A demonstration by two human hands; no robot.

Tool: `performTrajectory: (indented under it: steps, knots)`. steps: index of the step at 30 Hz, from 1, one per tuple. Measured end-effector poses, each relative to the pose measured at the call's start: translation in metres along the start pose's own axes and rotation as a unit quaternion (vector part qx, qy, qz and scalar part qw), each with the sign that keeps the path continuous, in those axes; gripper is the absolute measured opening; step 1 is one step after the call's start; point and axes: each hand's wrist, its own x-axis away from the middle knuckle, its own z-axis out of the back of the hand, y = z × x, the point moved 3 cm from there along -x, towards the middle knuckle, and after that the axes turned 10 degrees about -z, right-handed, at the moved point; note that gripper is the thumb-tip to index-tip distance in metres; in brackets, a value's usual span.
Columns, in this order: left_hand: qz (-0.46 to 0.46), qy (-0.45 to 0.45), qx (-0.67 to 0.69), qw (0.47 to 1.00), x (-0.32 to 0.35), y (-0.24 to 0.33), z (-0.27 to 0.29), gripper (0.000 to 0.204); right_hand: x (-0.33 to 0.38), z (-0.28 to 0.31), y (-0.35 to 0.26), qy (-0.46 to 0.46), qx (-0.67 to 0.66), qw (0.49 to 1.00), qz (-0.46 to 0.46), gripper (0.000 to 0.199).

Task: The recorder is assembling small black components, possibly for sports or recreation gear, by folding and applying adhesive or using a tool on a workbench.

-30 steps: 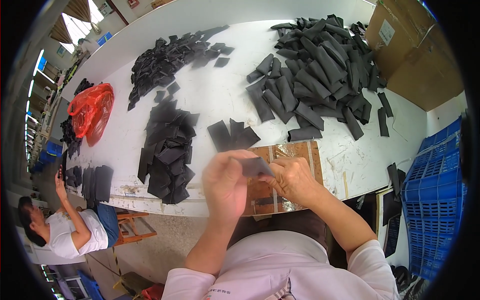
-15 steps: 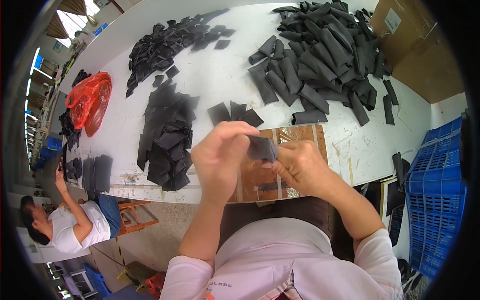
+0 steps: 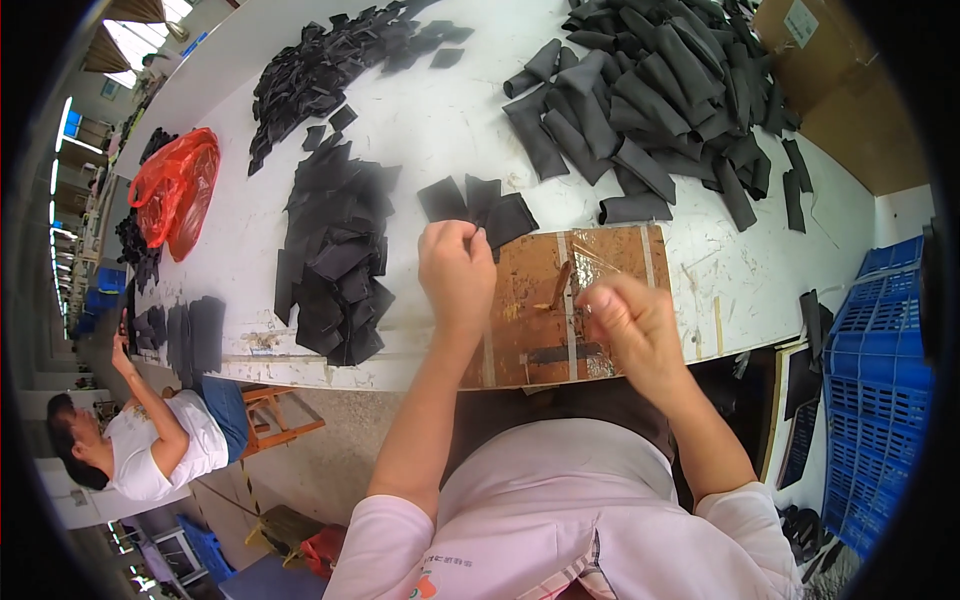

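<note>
My left hand is closed, its fingertips at the near edge of a small fan of flat black fabric pieces; whether one is pinched is hidden by the fingers. Over the right part of a brown board, my right hand is loosely curled with the thumb foremost, and nothing shows in it. Strips of tape cross the board, and a thin brown stick-like thing lies on it. Left of my left hand is a heap of flat black pieces.
Rolled black fabric tubes are heaped at the far right, before a cardboard box. Small black pieces lie far left, near a red plastic bag. Blue crates stand at right. Another person sits at left.
The dark piece held between both hands is out of them. My left hand has moved down to the fanned pieces, and my right hand has drawn away to the right. The view has shifted slightly.
</note>
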Motion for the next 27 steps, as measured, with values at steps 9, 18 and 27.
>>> performTrajectory:
  steps: [9,18,27]
  knots:
    - [0.442,-0.052,0.655,0.611,0.024,0.020,0.078,0.006,0.026,-0.038,-0.039,0.124,0.259,0.850,0.441,0.034]
    - [0.528,-0.129,0.780,0.311,0.075,0.039,0.073,0.017,0.020,-0.049,-0.026,0.056,0.202,0.879,0.429,0.033]
    - [0.523,-0.179,0.799,0.235,0.093,0.044,0.068,0.013,0.025,-0.043,0.000,-0.051,0.153,0.917,0.364,0.028]
